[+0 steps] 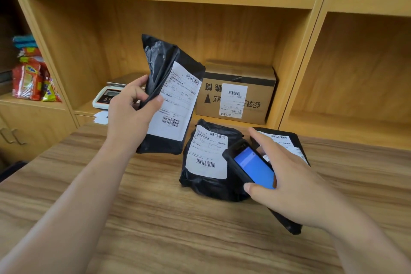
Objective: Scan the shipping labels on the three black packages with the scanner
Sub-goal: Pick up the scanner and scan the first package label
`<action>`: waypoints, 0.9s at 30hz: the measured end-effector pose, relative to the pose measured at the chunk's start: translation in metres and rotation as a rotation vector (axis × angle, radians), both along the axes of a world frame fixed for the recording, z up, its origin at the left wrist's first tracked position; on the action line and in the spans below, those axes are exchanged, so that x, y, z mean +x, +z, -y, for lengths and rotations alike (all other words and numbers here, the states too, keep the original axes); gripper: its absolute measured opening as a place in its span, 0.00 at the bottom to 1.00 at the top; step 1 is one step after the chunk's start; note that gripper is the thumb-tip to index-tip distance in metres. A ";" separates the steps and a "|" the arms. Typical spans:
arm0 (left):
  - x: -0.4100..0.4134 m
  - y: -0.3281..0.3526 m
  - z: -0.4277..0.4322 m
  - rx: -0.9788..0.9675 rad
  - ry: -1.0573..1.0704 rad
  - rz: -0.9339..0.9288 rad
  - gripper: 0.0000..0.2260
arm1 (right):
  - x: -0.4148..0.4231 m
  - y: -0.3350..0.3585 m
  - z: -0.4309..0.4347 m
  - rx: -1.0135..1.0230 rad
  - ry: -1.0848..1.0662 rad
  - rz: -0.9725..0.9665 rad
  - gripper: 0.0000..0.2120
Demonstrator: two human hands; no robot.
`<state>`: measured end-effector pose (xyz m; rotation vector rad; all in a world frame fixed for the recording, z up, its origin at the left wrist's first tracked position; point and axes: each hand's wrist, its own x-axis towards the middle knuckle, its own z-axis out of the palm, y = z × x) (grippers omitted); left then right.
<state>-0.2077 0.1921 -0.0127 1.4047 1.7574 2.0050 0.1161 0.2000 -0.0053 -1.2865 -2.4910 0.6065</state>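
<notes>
- Three soft black bags: one raised in the left hand (129,104), fingers pinched on its crumpled edge; two (206,162) (287,140) flat on the table (155,218).
- Right hand (287,182) wraps the scanner (251,164).
- Likely light, floppy, slippery: grip an edge, keep the label (178,102) flat.

You have three black packages: one lifted (169,95), two lying (206,160) (287,140); one scanner (251,164), one cardboard box (238,93), one scale (111,93).

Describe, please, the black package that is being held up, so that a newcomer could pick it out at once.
Start at the wooden table in front of the shelves. Three black packages sit at its far edge, each with a white shipping label. The held package is the leftmost one, gripped by the left hand and tilted up on its lower edge, while the other two lie flat.
</notes>
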 end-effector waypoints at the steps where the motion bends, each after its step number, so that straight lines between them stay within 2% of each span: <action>1: -0.003 -0.001 -0.001 -0.013 -0.003 0.029 0.14 | 0.000 0.000 0.000 0.008 -0.007 -0.011 0.47; 7: -0.027 -0.010 -0.006 -0.240 0.068 -0.046 0.12 | 0.001 0.000 -0.002 0.051 -0.052 -0.112 0.48; 13: -0.034 -0.023 -0.009 -0.420 0.058 0.056 0.13 | 0.003 0.001 -0.004 0.083 -0.086 -0.116 0.48; 19: -0.041 -0.036 -0.013 -0.515 0.006 0.133 0.12 | 0.005 0.006 -0.003 0.073 -0.103 -0.147 0.49; 27: -0.048 -0.048 -0.013 -0.681 -0.005 0.116 0.09 | 0.009 0.007 -0.006 0.066 -0.135 -0.176 0.48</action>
